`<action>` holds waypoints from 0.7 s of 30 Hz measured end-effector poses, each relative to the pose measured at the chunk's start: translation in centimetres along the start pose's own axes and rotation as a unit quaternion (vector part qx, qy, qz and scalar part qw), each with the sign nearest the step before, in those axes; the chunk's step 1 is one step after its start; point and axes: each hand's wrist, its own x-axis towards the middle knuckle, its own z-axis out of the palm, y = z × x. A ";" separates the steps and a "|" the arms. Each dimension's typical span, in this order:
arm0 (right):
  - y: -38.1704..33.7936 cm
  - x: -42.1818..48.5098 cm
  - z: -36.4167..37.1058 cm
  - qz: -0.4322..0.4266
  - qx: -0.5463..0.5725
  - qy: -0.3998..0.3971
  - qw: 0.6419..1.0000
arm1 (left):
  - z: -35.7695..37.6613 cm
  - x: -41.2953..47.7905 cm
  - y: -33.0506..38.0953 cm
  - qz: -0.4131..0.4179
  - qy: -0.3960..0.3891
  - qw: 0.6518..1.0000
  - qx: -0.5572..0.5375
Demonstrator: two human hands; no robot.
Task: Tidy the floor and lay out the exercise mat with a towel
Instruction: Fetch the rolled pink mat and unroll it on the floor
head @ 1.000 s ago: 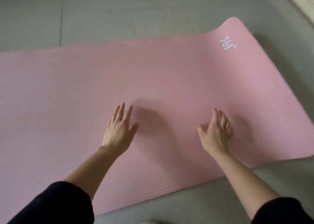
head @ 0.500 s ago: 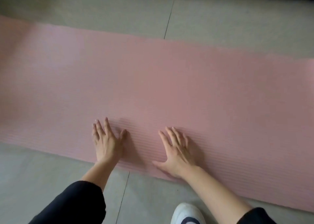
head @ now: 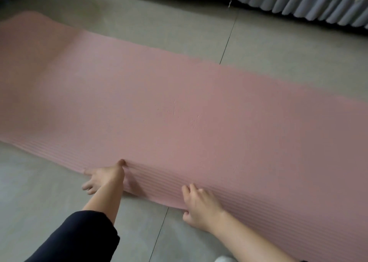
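The pink mat [head: 179, 106] is spread out along the tiled floor [head: 49, 192], and its near long edge is held in two places. The left hand [head: 104, 177] is pinched on that edge with the thumb on top, and the right hand [head: 201, 204] is curled over it. The ribbed foam is judged light, soft and grippy – best taken by the edge and dragged.

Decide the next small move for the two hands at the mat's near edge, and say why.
Probably tug the near edge a little toward the person, then lay it flat. The left hand and right hand both pinch the edge of the pink mat, lifting it slightly, and its far left end looks rippled.
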 end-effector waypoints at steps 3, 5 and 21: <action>0.1 0.6 -0.5 0.011 0.034 -0.018 0.999 | -0.3 0.5 -0.6 0.022 0.000 1.000 -0.021; 0.2 0.4 -0.8 0.010 0.052 -0.032 0.998 | -0.6 0.8 -1.5 0.027 -0.001 0.999 -0.044; 0.3 0.2 -3.2 0.116 0.186 -0.085 0.972 | -1.5 -1.4 -3.8 0.047 0.032 0.998 0.024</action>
